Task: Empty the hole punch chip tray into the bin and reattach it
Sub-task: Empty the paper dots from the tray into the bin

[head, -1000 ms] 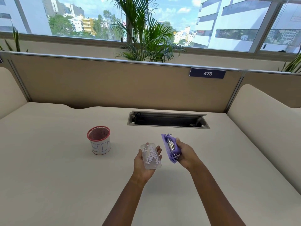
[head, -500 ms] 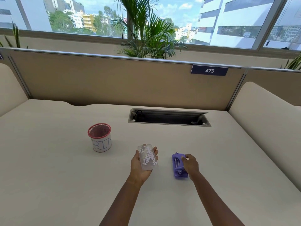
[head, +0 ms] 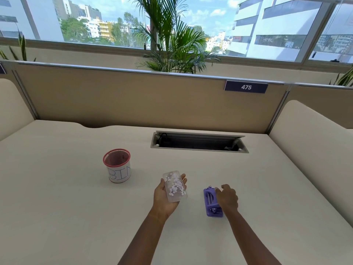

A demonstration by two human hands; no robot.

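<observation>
My left hand [head: 162, 199] is palm up, fingers curled around the clear chip tray [head: 174, 186], which holds several small white paper chips. The purple hole punch [head: 210, 202] lies upside down on the desk to the right of the tray, metal parts showing. My right hand [head: 228, 198] hovers against the punch's right side with loose fingers, its thumb tip at the punch's edge and no grip around it. The bin [head: 119, 174], a small white cup with a red rim and "BIN" written on it, stands on the desk to the left of and beyond the tray.
A grey cable slot [head: 198, 143] is sunk into the cream desk [head: 76, 217] beyond the hands. A beige partition [head: 133, 104] with a "475" plate closes the back. Padded side panels [head: 315, 142] stand right and left.
My right hand lowered the punch from mid-air onto the desk and has loosened its hold. The left hand with the tray shifted slightly left, toward the bin.
</observation>
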